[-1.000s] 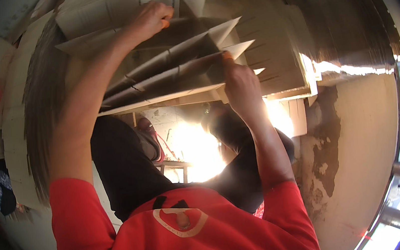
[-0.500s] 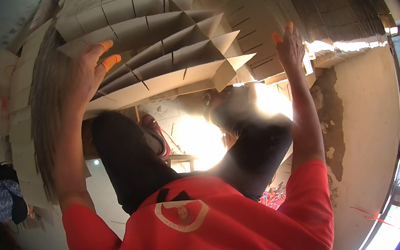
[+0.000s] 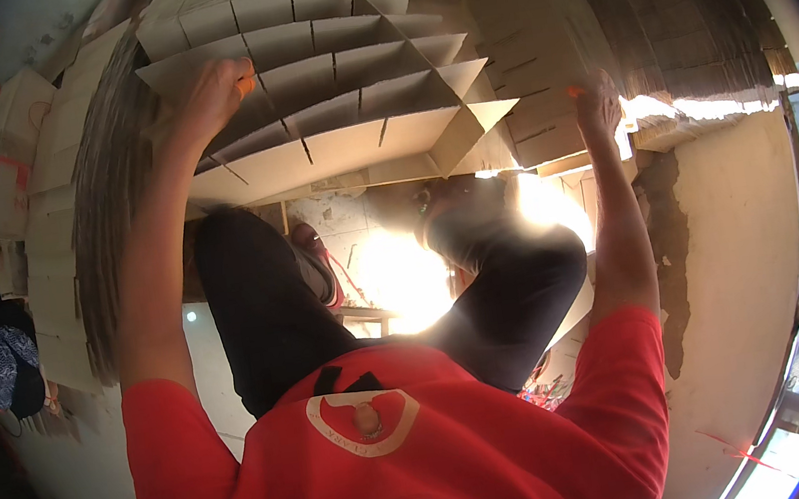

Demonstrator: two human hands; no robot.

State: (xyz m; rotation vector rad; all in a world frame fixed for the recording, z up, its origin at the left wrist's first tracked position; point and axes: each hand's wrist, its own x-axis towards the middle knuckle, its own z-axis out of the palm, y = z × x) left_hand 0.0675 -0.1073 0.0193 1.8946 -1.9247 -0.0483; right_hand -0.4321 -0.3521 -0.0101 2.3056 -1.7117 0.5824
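My left grip [image 3: 215, 92] curls at the left part of the thin-walled cardboard lattice [image 3: 338, 151], upper centre; my right grip [image 3: 598, 106] bends by flat slotted sheets [image 3: 535, 114], upper right. Whether either pinches, I cannot tell.

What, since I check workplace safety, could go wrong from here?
The cardboard grid might bend or slip apart at its slots if pulled unevenly. The left hand, close to its thin edges, could get scratched where the orange finger covers leave skin bare. The tall cardboard stack on the left might shift if the left arm bumps it.
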